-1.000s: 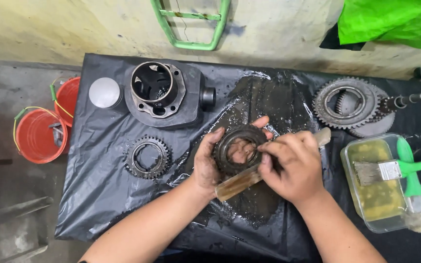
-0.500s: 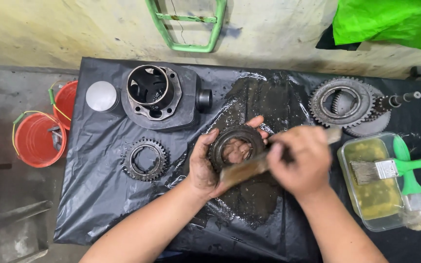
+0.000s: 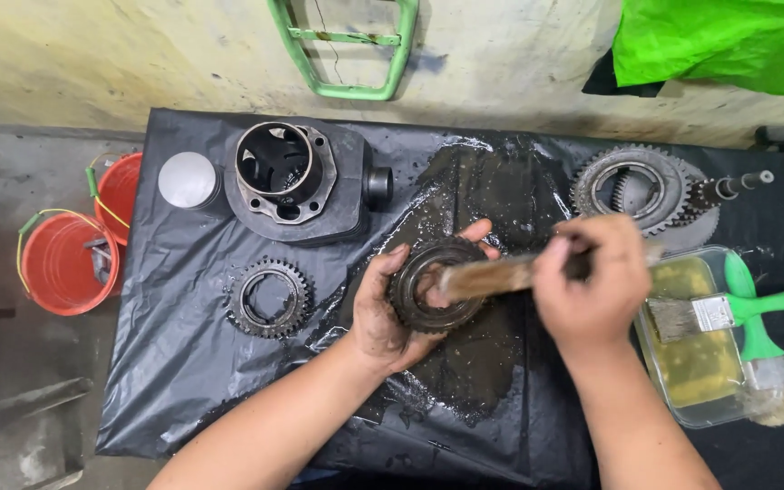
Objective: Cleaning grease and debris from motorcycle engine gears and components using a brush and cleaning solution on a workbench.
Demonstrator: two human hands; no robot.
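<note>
Right now I'm cupping the greasy gear (image 3: 436, 286) in my left hand (image 3: 383, 313), fingers curled around its rim, above the wet black sheet (image 3: 183, 363). My right hand (image 3: 592, 286) is fisted on the brush (image 3: 492, 275), bristles touching the gear's centre. Oily fingers could let it slip.

A cylinder block (image 3: 297, 186), loose gear (image 3: 270, 297) and red buckets (image 3: 67, 261) rest on or beside black plastic sheeting (image 3: 174, 363).
</note>
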